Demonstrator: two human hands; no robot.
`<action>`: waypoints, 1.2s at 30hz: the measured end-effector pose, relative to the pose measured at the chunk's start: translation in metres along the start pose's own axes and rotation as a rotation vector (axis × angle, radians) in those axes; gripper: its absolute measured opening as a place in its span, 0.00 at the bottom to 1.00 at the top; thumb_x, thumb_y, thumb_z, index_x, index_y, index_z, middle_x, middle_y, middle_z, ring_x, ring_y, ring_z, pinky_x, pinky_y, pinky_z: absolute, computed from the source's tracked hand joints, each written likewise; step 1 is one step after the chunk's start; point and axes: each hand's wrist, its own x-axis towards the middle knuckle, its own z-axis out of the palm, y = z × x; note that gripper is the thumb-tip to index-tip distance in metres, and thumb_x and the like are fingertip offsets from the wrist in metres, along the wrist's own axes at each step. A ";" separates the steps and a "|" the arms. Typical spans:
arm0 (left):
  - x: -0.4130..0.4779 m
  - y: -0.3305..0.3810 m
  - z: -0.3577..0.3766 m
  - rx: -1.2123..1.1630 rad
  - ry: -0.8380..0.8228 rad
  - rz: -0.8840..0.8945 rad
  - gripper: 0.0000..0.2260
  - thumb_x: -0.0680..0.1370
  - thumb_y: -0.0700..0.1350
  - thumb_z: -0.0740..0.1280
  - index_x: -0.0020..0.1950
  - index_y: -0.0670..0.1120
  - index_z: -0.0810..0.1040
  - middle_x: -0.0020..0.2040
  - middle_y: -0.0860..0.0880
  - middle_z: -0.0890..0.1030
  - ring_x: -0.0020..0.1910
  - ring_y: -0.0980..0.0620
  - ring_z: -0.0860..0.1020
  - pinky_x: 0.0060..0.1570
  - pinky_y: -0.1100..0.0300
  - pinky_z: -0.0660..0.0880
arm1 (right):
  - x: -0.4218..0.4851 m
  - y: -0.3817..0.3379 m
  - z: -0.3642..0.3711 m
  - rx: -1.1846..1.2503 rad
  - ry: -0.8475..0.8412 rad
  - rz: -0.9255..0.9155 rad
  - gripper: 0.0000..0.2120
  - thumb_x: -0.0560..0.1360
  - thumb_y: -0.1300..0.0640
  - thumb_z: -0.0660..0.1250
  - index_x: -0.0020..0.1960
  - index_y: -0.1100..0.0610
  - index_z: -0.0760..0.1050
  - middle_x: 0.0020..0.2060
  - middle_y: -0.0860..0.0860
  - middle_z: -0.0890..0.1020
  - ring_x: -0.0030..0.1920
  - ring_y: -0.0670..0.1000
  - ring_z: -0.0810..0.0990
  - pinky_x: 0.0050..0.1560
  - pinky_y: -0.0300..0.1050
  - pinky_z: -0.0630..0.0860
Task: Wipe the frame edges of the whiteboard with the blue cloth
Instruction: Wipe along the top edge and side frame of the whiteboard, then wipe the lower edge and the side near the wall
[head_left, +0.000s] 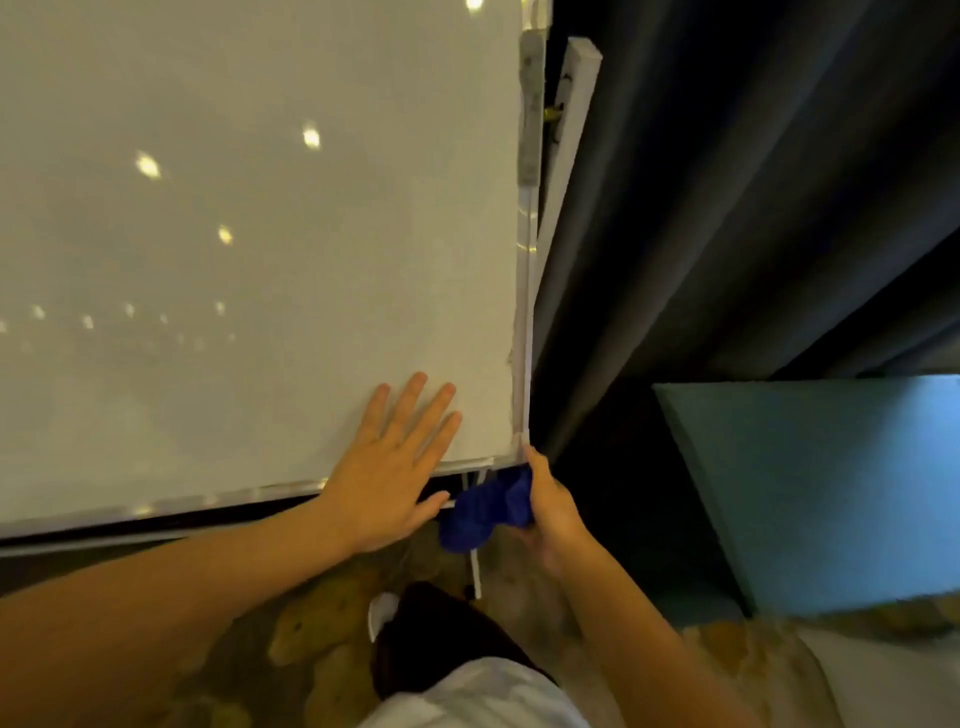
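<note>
Low and right of centre, the right hand (550, 512) clutches the bunched blue cloth (485, 512) just under the whiteboard (260, 234)'s lower right frame corner (522, 452), while the left hand (400, 462) lies spread flat on the board just left of it.

Floor (332, 618): patterned carpet in brown and tan blotches, dim, seen below the whiteboard's lower edge. Standing on it: a thin white stand leg (475, 571), which comes down to the carpet just under the board's lower right corner. A shoe with a white toe (382, 613) rests on the carpet close beside that leg. To the right, a teal upholstered block (831, 493) sits on the floor. Dark curtain (727, 208) hangs down toward it; its hem is lost in shadow.
</note>
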 end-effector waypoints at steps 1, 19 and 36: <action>-0.005 0.012 0.006 -0.023 -0.014 -0.062 0.40 0.77 0.64 0.58 0.80 0.43 0.51 0.81 0.39 0.45 0.79 0.34 0.42 0.74 0.31 0.47 | -0.004 0.000 -0.005 0.067 -0.003 0.061 0.23 0.76 0.40 0.65 0.59 0.58 0.77 0.53 0.60 0.82 0.54 0.59 0.81 0.58 0.61 0.78; 0.026 0.082 0.006 -1.563 0.719 -2.140 0.22 0.79 0.60 0.61 0.61 0.42 0.73 0.62 0.38 0.76 0.58 0.41 0.77 0.61 0.43 0.74 | -0.054 -0.183 0.057 -1.017 -1.427 -0.761 0.14 0.74 0.39 0.67 0.59 0.35 0.75 0.53 0.40 0.81 0.53 0.41 0.80 0.50 0.37 0.77; 0.118 0.125 0.015 -2.440 2.268 -1.770 0.20 0.83 0.56 0.55 0.64 0.47 0.77 0.48 0.44 0.86 0.51 0.45 0.81 0.46 0.50 0.79 | 0.005 -0.100 0.160 -2.548 -1.850 -2.522 0.24 0.80 0.36 0.49 0.71 0.43 0.69 0.74 0.54 0.65 0.74 0.64 0.57 0.73 0.67 0.49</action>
